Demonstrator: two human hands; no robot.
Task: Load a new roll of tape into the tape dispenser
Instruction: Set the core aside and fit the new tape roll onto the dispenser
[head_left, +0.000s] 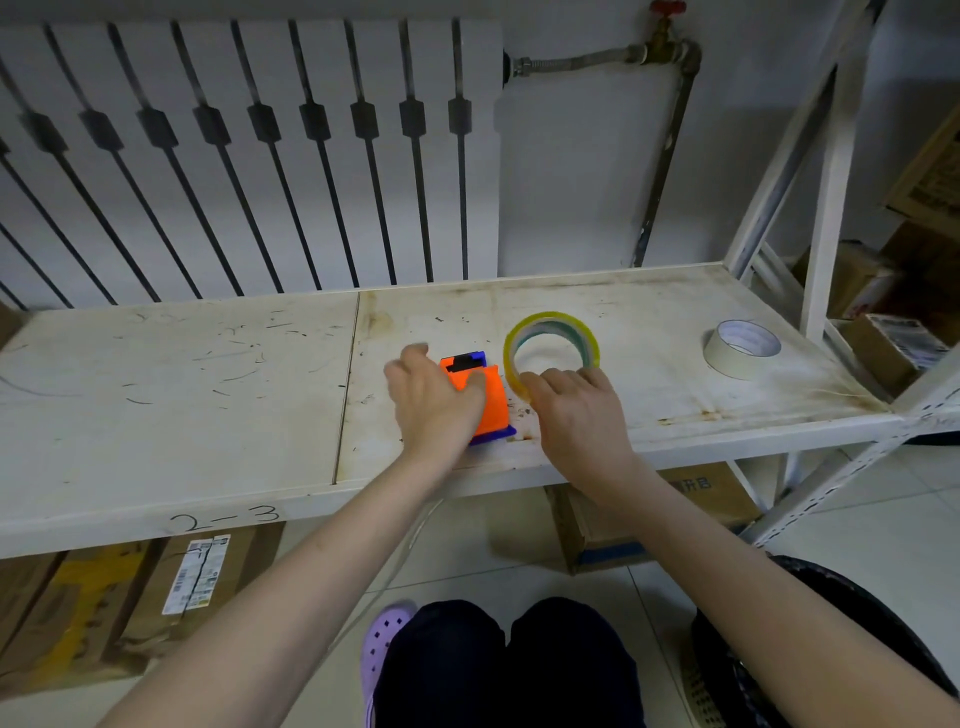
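An orange and blue tape dispenser (488, 395) lies on the white shelf board (208, 395) near its front edge. My left hand (434, 400) rests over the dispenser's left side, fingers curled onto the orange body. Just right of it a clear yellowish tape roll (553, 325) stands tilted on its edge. My right hand (574, 410) grips the roll's lower rim, fingers over the near side. The dispenser's left half is hidden under my left hand.
A white masking tape roll (742, 347) lies flat at the shelf's right end. A white shelf upright (826, 218) rises at the right. A radiator (249, 156) stands behind the shelf. Cardboard boxes (654, 514) sit below on the tiled floor.
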